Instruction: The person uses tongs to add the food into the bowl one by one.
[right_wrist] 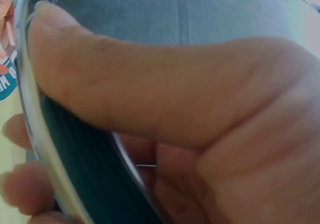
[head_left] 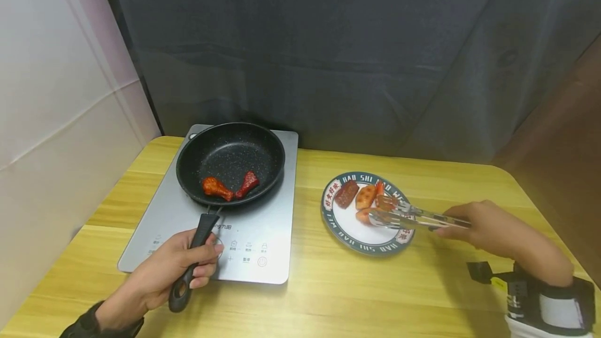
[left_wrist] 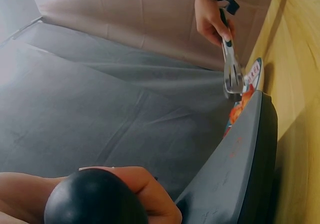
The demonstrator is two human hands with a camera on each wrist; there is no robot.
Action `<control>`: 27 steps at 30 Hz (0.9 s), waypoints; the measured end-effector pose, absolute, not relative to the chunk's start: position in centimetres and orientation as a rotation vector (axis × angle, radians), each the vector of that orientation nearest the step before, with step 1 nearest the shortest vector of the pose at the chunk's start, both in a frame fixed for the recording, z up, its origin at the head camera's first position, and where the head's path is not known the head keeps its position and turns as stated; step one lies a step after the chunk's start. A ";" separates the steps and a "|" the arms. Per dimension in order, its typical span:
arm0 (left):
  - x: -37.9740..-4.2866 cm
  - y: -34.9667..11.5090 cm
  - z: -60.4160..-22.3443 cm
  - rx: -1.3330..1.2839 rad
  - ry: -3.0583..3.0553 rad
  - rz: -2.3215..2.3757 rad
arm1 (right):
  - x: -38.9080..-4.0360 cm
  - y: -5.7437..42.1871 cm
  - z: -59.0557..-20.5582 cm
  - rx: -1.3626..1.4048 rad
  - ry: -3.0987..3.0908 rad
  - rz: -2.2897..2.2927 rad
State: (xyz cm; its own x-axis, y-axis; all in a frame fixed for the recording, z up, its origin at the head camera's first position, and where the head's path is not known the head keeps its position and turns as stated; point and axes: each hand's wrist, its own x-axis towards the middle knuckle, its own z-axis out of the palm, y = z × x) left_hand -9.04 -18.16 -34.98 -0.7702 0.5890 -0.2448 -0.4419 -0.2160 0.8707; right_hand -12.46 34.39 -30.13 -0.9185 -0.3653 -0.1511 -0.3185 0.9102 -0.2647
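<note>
My left hand (head_left: 171, 264) grips the black handle (head_left: 203, 231) of a frying pan (head_left: 230, 158). Two drumsticks, one orange (head_left: 217, 188) and one dark red (head_left: 247, 184), lie in the pan near the handle side. On the right, my right hand (head_left: 488, 228) holds metal tongs (head_left: 422, 216), thumb along one arm, dark green grip showing in the right wrist view. The tong tips reach over a plate (head_left: 332, 227), overlapping a shrimp (head_left: 380, 190) and an orange-tan piece (head_left: 363, 216). Beside these lie a brown meat piece (head_left: 346, 194) and another tan piece (head_left: 365, 197).
Under the pan is a flat silver induction cooker (head_left: 253, 228) with printed touch controls along its front. It stands on a wooden table (head_left: 319, 296). A dark grey curtain (head_left: 328, 67) hangs behind, with a pale sheet (head_left: 61, 77) at left and a brown one (head_left: 563, 134) at right.
</note>
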 end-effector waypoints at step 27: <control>-9.1 -18.1 -34.9 0.165 1.410 2.019 | -13.1 34.4 -30.8 -0.486 2.803 -0.438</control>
